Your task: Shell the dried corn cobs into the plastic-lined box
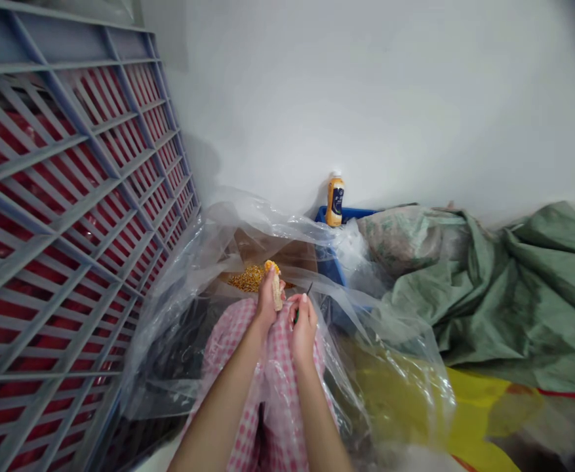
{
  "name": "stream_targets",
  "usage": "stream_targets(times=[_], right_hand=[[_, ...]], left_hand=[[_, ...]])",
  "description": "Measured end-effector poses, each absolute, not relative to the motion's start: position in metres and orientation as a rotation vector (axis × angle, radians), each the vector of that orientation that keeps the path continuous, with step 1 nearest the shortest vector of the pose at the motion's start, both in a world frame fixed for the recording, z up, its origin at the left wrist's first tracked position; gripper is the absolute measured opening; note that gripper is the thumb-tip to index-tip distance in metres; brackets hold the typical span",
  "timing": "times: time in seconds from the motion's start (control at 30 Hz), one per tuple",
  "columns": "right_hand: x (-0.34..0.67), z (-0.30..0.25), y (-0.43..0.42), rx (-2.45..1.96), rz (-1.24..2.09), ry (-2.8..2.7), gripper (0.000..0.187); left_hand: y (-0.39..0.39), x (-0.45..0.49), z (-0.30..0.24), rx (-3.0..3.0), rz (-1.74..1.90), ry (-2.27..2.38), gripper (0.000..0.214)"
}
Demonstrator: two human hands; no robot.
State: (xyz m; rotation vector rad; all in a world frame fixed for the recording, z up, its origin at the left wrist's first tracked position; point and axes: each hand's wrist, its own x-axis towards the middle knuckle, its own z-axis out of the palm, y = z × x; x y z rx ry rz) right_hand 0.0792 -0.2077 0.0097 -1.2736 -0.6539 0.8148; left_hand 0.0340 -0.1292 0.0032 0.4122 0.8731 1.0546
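My left hand (266,303) is wrapped round a corn cob (276,287), mostly stripped, with yellow kernels left at its top end. My right hand (303,322) is closed beside the cob on a thin dark tool (307,290) whose tip points up by the cob. Both hands sit over a pink checked cloth (248,354) on my lap. Just beyond them a pile of loose yellow kernels (248,278) lies in a box lined with clear plastic sheet (228,236).
A grey slatted crate wall over red (65,216) rises on the left. A yellow bottle (335,200) stands on a blue bin (334,262) against the white wall. Green woven sacks (503,288) lie heaped on the right, with a yellow surface (469,413) below them.
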Motion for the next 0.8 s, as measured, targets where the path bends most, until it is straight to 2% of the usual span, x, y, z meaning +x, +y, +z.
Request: stream_targets(times=[0.1, 0.63, 0.8], right_hand=[[0.0790, 0.0099, -0.2079, -1.267, 0.810, -0.653, 0.041], [0.0792, 0.0100, -0.2083, -1.280, 0.841, -0.635, 0.042], [0.0787, 0.0118, -0.2088, -1.275, 0.848, -0.626, 0.042]], left_hand=[[-0.1290, 0.0332, 0.0025, 0.410, 1.075, 0.823, 0.050], [-0.1290, 0.0347, 0.0024, 0.381, 1.083, 0.904, 0.029], [-0.1294, 0.0341, 0.0006, 0.405, 1.110, 0.793, 0.033]])
